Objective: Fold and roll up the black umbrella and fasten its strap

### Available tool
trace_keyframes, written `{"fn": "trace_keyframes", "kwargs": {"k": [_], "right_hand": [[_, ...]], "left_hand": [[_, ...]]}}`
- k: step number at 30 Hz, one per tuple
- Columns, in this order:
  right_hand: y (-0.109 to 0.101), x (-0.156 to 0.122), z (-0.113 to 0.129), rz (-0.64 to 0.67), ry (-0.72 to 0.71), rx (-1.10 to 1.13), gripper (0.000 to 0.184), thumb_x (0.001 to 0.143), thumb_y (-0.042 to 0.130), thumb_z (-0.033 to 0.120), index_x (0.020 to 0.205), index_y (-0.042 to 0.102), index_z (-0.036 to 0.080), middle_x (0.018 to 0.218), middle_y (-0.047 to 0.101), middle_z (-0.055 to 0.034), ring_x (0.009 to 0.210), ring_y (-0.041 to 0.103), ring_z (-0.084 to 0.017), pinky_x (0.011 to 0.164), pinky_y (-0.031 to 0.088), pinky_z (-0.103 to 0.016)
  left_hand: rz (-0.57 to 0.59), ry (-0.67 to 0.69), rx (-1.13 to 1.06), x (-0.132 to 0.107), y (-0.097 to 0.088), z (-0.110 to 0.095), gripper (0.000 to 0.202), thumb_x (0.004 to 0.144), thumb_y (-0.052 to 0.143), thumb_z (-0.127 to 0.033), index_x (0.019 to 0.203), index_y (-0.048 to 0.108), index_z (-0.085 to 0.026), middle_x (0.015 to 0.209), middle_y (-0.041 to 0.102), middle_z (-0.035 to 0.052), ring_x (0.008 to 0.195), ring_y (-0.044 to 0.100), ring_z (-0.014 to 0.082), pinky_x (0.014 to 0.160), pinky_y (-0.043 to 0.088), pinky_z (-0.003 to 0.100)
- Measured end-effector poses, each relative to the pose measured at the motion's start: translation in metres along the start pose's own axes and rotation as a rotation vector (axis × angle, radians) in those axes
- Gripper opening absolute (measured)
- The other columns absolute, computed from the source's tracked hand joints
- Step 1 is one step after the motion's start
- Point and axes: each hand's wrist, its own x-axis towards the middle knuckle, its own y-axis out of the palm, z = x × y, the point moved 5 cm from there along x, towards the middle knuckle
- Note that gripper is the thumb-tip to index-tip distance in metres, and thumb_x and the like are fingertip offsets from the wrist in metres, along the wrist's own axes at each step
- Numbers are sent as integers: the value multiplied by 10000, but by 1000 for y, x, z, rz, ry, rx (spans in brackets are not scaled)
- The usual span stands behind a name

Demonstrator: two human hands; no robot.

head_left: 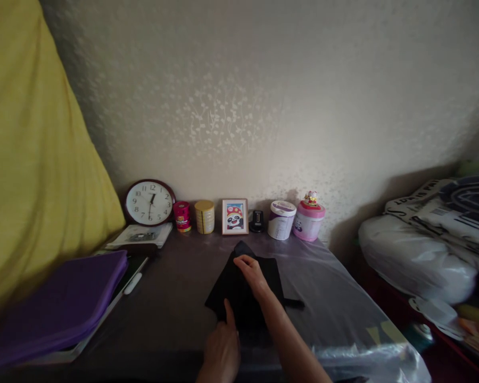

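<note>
Fingers of my left hand (222,348) curl loosely, index finger extended onto the near edge of the flat black folded cloth (243,290) at the middle of the dark table (171,298). My right hand (252,271) reaches across it, fingers bent together and pressing on the far upper corner. I judge the folding partly done: the cloth already lies as a compact, squared shape, though one corner and a dark strip at its right stick out. Left of it lies a purple padded case (64,303); behind stand a round wall clock (149,202), tins and a small framed panda picture (235,216).
</note>
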Motion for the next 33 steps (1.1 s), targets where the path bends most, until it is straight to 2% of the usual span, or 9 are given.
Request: {"fn": "trace_keyframes", "kwargs": {"k": [5, 9, 14, 16, 18, 22, 26, 30, 33], "right_hand": [[13, 8, -28, 1, -8, -68, 231, 659, 599, 399, 618, 605, 171, 526, 491, 47, 544, 458, -100, 512, 352, -215], [20, 10, -37, 70, 70, -28, 284, 659, 602, 442, 651, 626, 159, 645, 602, -3, 645, 573, -136, 582, 439, -241], [23, 13, -41, 111, 77, -32, 326, 658, 618, 473, 656, 638, 147, 720, 650, -40, 728, 612, -152, 637, 477, -261], [22, 13, -42, 113, 71, -33, 316, 666, 615, 462, 669, 644, 148, 721, 652, -36, 725, 613, -149, 639, 479, -261], [21, 12, -43, 116, 63, -48, 297, 677, 607, 442, 679, 650, 148, 706, 647, -29, 712, 608, -143, 640, 478, -259], [23, 12, -40, 147, 33, -107, 269, 703, 587, 407, 705, 668, 150, 675, 636, -15, 662, 589, -129, 631, 467, -255], [25, 10, -35, 193, 9, -171, 253, 739, 560, 380, 739, 683, 158, 674, 644, -9, 660, 591, -129, 644, 462, -252], [24, -4, -24, 266, -89, -213, 261, 803, 507, 358, 841, 679, 164, 762, 671, -20, 739, 614, -145, 674, 469, -251], [20, -24, -9, 305, -289, -413, 244, 853, 467, 320, 915, 673, 203, 879, 684, -20, 819, 610, -147, 742, 463, -260]], "left_hand": [[11, -14, 4, -1, -1, -1, 577, 826, 255, -72, 1384, 123, -8, 985, 650, 198, 855, 650, 213, 709, 479, 288], [-3, 22, -36, -1, -2, 1, 559, 859, 284, -148, 1382, 150, -2, 986, 648, 193, 860, 650, 217, 704, 471, 285], [-16, 73, -61, -6, 0, 12, 563, 884, 342, -276, 1362, 217, -6, 1184, 559, 213, 955, 622, 211, 793, 467, 277], [-117, 84, -55, -9, -5, 16, 536, 881, 356, -293, 1333, 286, -12, 1253, 507, 215, 1050, 579, 215, 852, 454, 276], [-306, 104, -23, -12, -15, 17, 476, 881, 358, -304, 1275, 391, -39, 1261, 500, 205, 1125, 525, 238, 907, 433, 312], [-572, 277, 30, -14, -27, 4, 375, 864, 366, -261, 1185, 505, -127, 1228, 533, 143, 1117, 511, 253, 932, 421, 399], [-637, 432, 73, -3, -14, -6, 466, 806, 415, -224, 1266, 439, -152, 1353, 440, 106, 1241, 400, 253, 1012, 361, 429], [-634, 371, 96, 9, 8, 2, 533, 790, 401, -203, 1313, 377, -103, 1354, 446, 124, 1261, 380, 258, 1010, 366, 449], [-596, 341, 109, 11, 18, 4, 517, 785, 379, -152, 1300, 403, -114, 1351, 455, 112, 1258, 389, 240, 1021, 360, 434]]}}
